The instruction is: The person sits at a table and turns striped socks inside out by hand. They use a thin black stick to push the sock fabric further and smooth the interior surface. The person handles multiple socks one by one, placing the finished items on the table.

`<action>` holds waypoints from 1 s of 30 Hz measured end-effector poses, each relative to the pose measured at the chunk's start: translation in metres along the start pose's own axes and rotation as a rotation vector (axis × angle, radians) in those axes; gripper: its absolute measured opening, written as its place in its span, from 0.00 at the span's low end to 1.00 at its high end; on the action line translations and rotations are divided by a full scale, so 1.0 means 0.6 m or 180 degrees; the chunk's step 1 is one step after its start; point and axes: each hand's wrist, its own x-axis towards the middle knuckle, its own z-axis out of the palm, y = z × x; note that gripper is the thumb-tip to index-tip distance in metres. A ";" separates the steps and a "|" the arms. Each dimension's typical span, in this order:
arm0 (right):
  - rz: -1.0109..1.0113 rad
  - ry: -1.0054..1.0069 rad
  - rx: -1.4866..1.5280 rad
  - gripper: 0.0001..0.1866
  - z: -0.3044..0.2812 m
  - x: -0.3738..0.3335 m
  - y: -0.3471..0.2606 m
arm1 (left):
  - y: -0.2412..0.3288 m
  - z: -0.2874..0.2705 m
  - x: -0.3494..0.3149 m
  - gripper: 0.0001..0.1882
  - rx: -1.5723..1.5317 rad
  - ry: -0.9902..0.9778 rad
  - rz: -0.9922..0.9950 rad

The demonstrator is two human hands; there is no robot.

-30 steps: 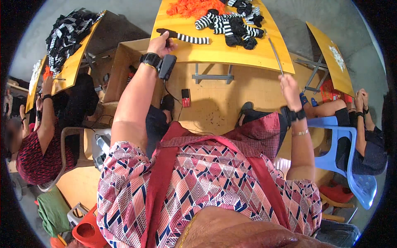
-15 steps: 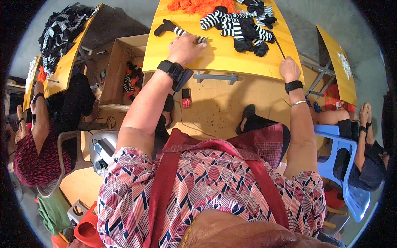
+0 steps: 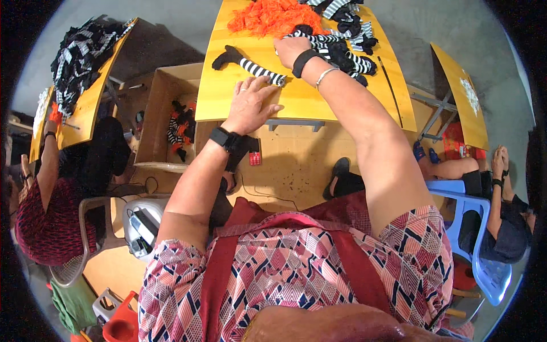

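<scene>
A black-and-white striped fabric tube [image 3: 259, 69] with a black shaped end lies on the yellow table [image 3: 336, 102]. My left hand [image 3: 250, 105] rests beside its striped end, fingers spread, fingertips close to or touching the fabric. My right hand [image 3: 292, 50] reaches across to the near edge of an orange fluffy heap [image 3: 273, 17], next to a pile of similar striped tubes [image 3: 339, 48]. Its fingers bend down and are mostly hidden, so what they hold cannot be made out. A thin dark rod [image 3: 390, 91] lies near the table's right edge.
An open cardboard box [image 3: 162, 85] holding striped and orange pieces stands left of the table. A person works at another table [image 3: 94, 108] piled with striped fabric. Someone else sits at right by a blue chair [image 3: 456, 228]. A red phone [image 3: 254, 158] lies below the table.
My right hand has let go of the rod, now lying on the table, and moved left to the orange heap. My left hand has drawn back toward me and uncovered the striped tube.
</scene>
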 end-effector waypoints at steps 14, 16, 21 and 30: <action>0.0273 0.1073 0.4459 0.11 -0.163 -0.077 0.158 | -0.016 0.008 -0.012 0.22 0.0126 -0.0084 -0.0109; 0.0231 0.1469 0.2587 0.12 -0.186 -0.106 0.156 | -0.017 0.005 -0.007 0.23 0.0044 -0.0191 -0.0159; 0.0051 0.0578 0.1002 0.25 0.064 -0.102 0.219 | -0.029 0.005 -0.015 0.25 0.0237 -0.0253 -0.0249; 0.0822 0.2067 0.1993 0.17 0.050 -0.101 0.231 | -0.040 0.004 -0.018 0.25 0.0309 -0.0326 -0.0266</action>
